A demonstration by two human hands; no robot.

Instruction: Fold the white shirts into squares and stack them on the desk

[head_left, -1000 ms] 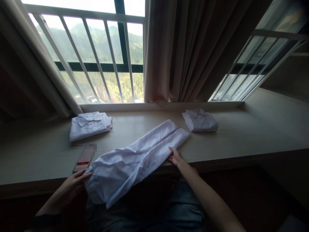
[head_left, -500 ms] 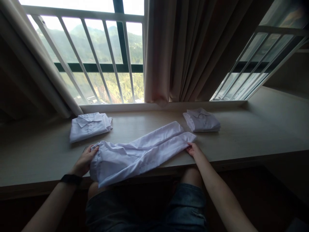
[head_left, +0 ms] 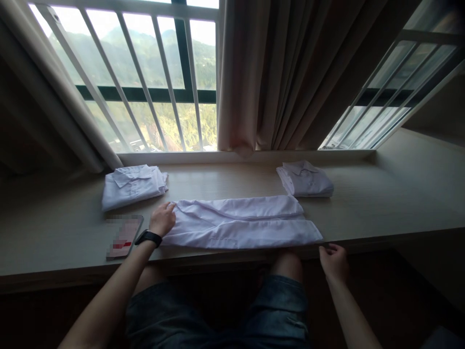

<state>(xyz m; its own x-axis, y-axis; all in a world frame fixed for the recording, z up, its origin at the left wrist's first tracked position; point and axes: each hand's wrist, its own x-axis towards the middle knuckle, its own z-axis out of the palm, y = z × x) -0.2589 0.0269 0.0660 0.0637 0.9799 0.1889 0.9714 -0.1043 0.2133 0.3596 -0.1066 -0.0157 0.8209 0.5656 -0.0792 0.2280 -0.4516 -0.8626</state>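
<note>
A pair of white trousers (head_left: 232, 223) lies lengthwise along the front of the wooden ledge, waist to the left and two legs side by side to the right. My left hand (head_left: 162, 219), with a black watch on its wrist, is closed on the waist end and partly covers it. Just past the leg hems, at the ledge's front edge, is my right hand (head_left: 334, 262). Its fingers are loosely curled with a gap at the thumb, and no cloth shows in them.
Folded white shirts with collars lie at the back: one stack (head_left: 134, 186) on the left, another (head_left: 305, 179) on the right. A phone (head_left: 125, 237) rests left of my left hand. Behind the ledge (head_left: 392, 203) stand curtains (head_left: 238, 97) and a barred window (head_left: 163, 72).
The trousers have come down flat onto the ledge, shifting right and straightening. My right hand has let go of the leg end and moved right. My left hand moved right, uncovering the phone.
</note>
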